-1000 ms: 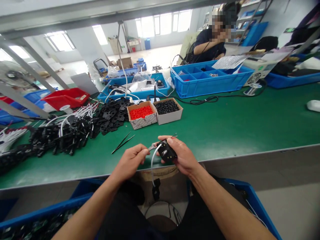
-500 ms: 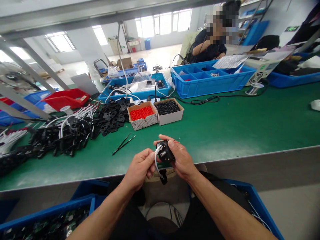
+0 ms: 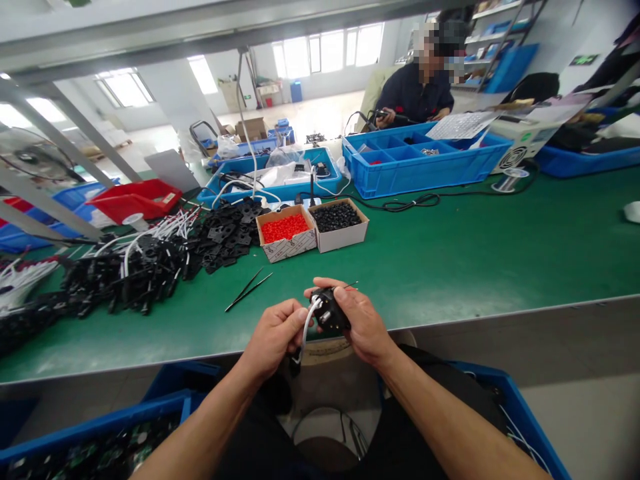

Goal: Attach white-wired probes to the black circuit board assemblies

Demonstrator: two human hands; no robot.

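Observation:
A black plastic housing (image 3: 330,313) with small metal contacts is in my right hand (image 3: 367,323), its thumb on the upper face and fingers behind. A white cable (image 3: 306,328) comes out of the housing's left side and curves down to a black end piece (image 3: 295,364) below the table edge. Thumb and fingers of my left hand (image 3: 277,331) are pinched at the cable beside the housing. Thin wire ends stick out past my right thumb. Black tweezers (image 3: 249,291) lie on the green table (image 3: 450,260), left of my hands.
Small boxes of red parts (image 3: 285,228) and black parts (image 3: 336,217) stand beyond my hands. Black cable assemblies (image 3: 135,270) are heaped at left. Blue bins (image 3: 420,170) line the back. A person (image 3: 417,87) sits across the table; a cable (image 3: 415,203) crosses the table.
The white cable and its black end have swung left and down, and the housing has tilted slightly in my right hand. Across the table, the person's raised hand has lowered and holds a dark tool.

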